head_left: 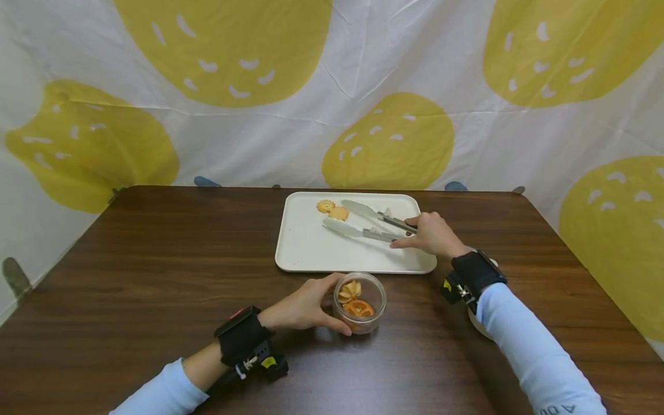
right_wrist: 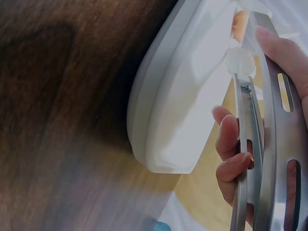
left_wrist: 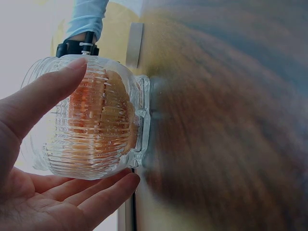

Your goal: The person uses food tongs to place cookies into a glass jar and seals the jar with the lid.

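Observation:
My left hand (head_left: 308,304) grips a ribbed glass jar (left_wrist: 91,120) by its side, thumb on one side and fingers on the other. Inside the jar lie several cookies (head_left: 358,306), some orange-brown, some pale. Over a white tray (head_left: 306,253), my right hand (head_left: 433,235) holds metal tongs (right_wrist: 274,144) between thumb and fingers. The tongs' two arms are spread, with pale tips on either side of two cookies (head_left: 338,213) near the tray's back. No contact between tips and cookies can be made out for certain.
Beneath my right forearm a pale round dish (head_left: 479,325) shows in part; the arm hides most of it. The brown wooden table (head_left: 155,259) ends at the back against a white cloth (head_left: 249,144) with yellow lemon prints.

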Demonstrator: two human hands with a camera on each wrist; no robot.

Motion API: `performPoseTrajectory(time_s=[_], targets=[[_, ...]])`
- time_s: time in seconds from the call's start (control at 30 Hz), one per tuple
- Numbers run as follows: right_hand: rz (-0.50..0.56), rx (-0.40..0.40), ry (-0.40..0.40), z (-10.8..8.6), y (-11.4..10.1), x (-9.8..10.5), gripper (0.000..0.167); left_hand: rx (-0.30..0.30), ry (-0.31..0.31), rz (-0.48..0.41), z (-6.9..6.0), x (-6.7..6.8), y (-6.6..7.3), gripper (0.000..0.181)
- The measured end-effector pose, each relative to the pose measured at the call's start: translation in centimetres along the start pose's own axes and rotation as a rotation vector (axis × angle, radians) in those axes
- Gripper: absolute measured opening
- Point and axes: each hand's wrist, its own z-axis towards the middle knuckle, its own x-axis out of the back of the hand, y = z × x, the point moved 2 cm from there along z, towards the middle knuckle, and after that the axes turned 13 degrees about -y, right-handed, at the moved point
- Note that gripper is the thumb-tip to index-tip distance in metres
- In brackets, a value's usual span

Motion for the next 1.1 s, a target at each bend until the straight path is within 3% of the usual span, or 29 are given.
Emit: performPoseTrajectory(time_s=[0.73, 1.1], targets=[[0.020, 0.071, 0.020, -0.27, -0.04, -0.32, 0.047, -0.005, -0.004, 0.005, 0.01, -0.02, -0.08, 0.070], [0.027, 0.096, 0.025, -0.70, -0.09, -0.18, 0.046, -0.012, -0.002, -0.020, -0.02, -0.04, 0.02, 0.071]])
